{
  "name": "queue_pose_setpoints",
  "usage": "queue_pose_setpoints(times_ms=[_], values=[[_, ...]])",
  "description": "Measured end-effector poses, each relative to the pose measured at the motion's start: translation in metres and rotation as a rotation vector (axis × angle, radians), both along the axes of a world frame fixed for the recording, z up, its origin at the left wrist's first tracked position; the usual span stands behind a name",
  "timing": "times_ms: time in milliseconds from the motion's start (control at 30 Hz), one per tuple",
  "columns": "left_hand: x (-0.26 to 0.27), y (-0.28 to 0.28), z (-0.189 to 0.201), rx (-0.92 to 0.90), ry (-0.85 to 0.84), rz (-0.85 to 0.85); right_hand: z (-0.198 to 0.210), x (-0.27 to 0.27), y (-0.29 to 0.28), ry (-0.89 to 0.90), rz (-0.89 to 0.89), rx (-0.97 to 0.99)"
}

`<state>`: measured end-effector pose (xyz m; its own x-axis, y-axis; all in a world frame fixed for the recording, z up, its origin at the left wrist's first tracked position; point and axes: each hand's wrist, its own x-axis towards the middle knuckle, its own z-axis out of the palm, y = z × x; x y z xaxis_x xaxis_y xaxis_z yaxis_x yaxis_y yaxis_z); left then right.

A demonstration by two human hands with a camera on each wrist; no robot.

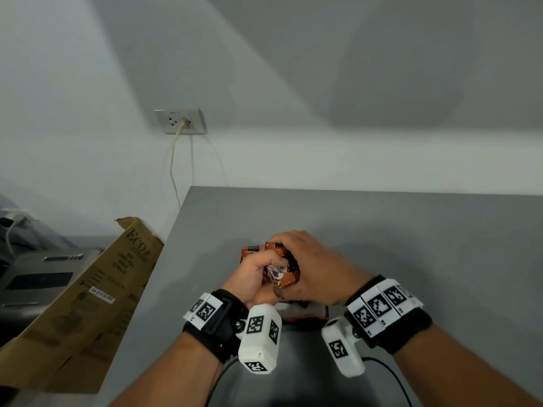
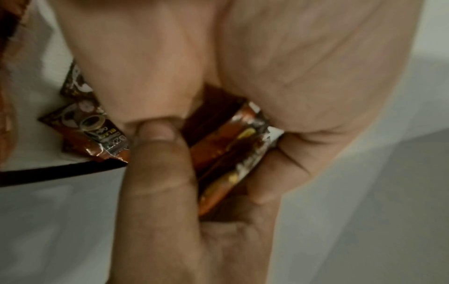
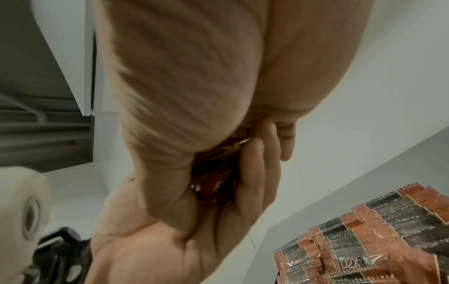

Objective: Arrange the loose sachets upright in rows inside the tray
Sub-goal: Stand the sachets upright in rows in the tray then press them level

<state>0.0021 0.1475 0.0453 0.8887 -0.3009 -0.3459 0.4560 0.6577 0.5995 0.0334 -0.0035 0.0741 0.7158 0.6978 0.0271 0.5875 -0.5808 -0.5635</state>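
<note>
Both hands meet over the grey table [image 1: 411,245] around one bundle of orange-brown sachets [image 1: 279,271]. My left hand [image 1: 261,268] grips the bundle [image 2: 226,153] between thumb and fingers. My right hand [image 1: 296,254] wraps over it from the right, fingers [image 3: 257,173] curled round the packets [image 3: 211,180]. Just under the wrists, a strip of the tray [image 1: 318,314] shows; most of it is hidden. Several sachets [image 3: 376,240] stand upright in rows at the lower right of the right wrist view. A few more sachets [image 2: 89,130] lie on a white surface with a dark edge [image 2: 60,171].
The table's left edge runs past a leaning cardboard box [image 1: 97,292]. A wall socket [image 1: 180,121] with a cable sits on the white wall behind. Grey table surface stretches to the right and behind the hands.
</note>
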Motion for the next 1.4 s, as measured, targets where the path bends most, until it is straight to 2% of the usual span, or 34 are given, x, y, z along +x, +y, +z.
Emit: queue_pose_setpoints(times_ms=[133,200,267,433,500,633,733,767,833,900,1000,1100,1167,1233,1300,1400], values=[[0.001,-0.001,0.004,0.078,0.017,0.018,-0.004,0.001,0.002,0.000,-0.014,-0.012],[0.002,0.000,0.005,0.138,0.016,0.053,-0.006,0.002,0.000,0.058,-0.024,0.048],[0.003,0.002,0.006,0.145,-0.028,0.095,-0.007,0.002,-0.004,0.208,-0.105,0.189],[0.005,0.003,0.002,0.109,-0.079,0.198,-0.014,0.002,-0.006,0.448,-0.475,0.551],[0.004,0.000,0.001,0.091,-0.076,0.221,-0.018,0.002,-0.003,0.498,-0.529,0.659],[0.004,-0.002,-0.003,0.033,-0.017,0.232,-0.017,0.010,-0.005,0.479,-0.672,0.759],[0.007,-0.002,-0.004,0.093,-0.013,0.310,-0.007,0.011,-0.007,0.740,-0.671,0.940],[0.007,-0.002,-0.003,0.117,-0.018,0.332,-0.004,0.009,-0.007,0.795,-0.643,0.931],[0.008,-0.003,-0.001,0.152,-0.031,0.348,-0.004,0.004,-0.005,0.687,-0.576,0.734],[0.007,-0.004,0.000,0.157,-0.050,0.318,-0.004,0.000,-0.003,0.575,-0.553,0.652],[0.005,-0.002,0.002,0.070,-0.046,0.271,-0.004,0.003,-0.004,0.624,-0.611,0.744],[0.004,-0.001,0.002,-0.019,-0.068,0.246,-0.001,0.007,-0.005,0.789,-0.682,0.914],[0.003,-0.001,0.000,-0.016,-0.071,0.249,-0.002,0.012,-0.008,0.870,-0.759,1.081],[0.003,-0.001,-0.003,0.015,-0.059,0.267,0.000,0.016,-0.013,0.882,-0.809,1.156],[0.004,-0.002,-0.005,0.067,-0.047,0.282,0.002,0.014,-0.014,0.883,-0.791,1.113],[0.004,-0.004,-0.005,0.195,-0.060,0.280,-0.002,0.008,-0.007,0.771,-0.692,0.873]])
